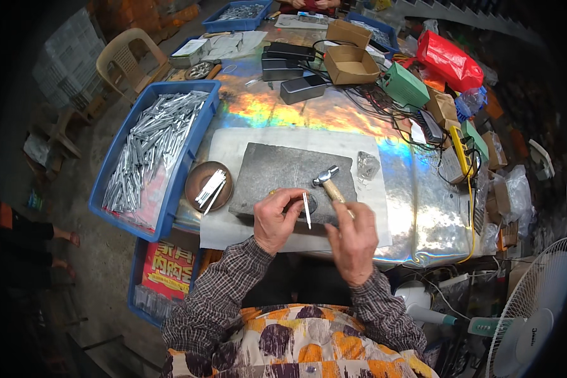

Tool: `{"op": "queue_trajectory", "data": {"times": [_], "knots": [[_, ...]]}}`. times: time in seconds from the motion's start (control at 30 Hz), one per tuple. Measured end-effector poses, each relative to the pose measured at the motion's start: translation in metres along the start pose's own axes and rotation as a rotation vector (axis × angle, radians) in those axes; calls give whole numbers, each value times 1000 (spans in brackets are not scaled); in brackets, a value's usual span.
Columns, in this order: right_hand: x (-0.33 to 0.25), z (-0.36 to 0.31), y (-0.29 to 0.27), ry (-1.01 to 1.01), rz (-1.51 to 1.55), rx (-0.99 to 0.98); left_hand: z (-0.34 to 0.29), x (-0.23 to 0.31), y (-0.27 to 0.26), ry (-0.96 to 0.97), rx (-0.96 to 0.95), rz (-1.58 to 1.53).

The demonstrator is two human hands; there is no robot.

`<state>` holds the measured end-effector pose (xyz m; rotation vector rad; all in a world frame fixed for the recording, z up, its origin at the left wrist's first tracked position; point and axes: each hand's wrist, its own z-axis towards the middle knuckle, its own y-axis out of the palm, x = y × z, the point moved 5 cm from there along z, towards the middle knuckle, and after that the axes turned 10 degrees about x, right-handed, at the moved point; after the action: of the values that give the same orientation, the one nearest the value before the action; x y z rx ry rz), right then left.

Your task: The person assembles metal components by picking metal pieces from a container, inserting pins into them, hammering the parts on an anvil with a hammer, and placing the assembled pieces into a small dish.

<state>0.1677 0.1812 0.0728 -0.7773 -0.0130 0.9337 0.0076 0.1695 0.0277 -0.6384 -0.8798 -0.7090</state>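
Note:
My left hand (pixel 276 219) pinches a thin silvery metal strip (pixel 307 211) between thumb and fingers, over the front edge of a grey stone block (pixel 277 167). A small dark round piece (pixel 313 202) shows on the block just behind the strip. My right hand (pixel 354 242) is closed round the wooden handle of a hammer (pixel 335 192), whose metal head is over the block's right part. Left of the block, a round brown bowl (pixel 191 181) holds several similar silvery strips (pixel 211 189). The block rests on a white sheet (pixel 223 148).
A blue tray (pixel 159 228) heaped with silvery metal pieces (pixel 154 138) stands at the left. A crumpled clear plastic bag (pixel 367 166) lies right of the block. Boxes, cables (pixel 384 107) and a red bag (pixel 448 60) crowd the far right; a fan (pixel 535 315) stands lower right. Another person's hands (pixel 312 4) show at the far edge.

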Motion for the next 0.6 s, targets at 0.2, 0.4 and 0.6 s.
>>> {"op": "queue_trajectory", "data": {"times": [0.2,0.4,0.6], "knots": [[38,-24,-1,139,-216,-313,1,5,0,26,16,-4],[39,-22,-1,147,-195,-182,2,9,0,49,56,10],[23,-15,-45,378,164,-91,-2,11,1,116,121,59]]}}
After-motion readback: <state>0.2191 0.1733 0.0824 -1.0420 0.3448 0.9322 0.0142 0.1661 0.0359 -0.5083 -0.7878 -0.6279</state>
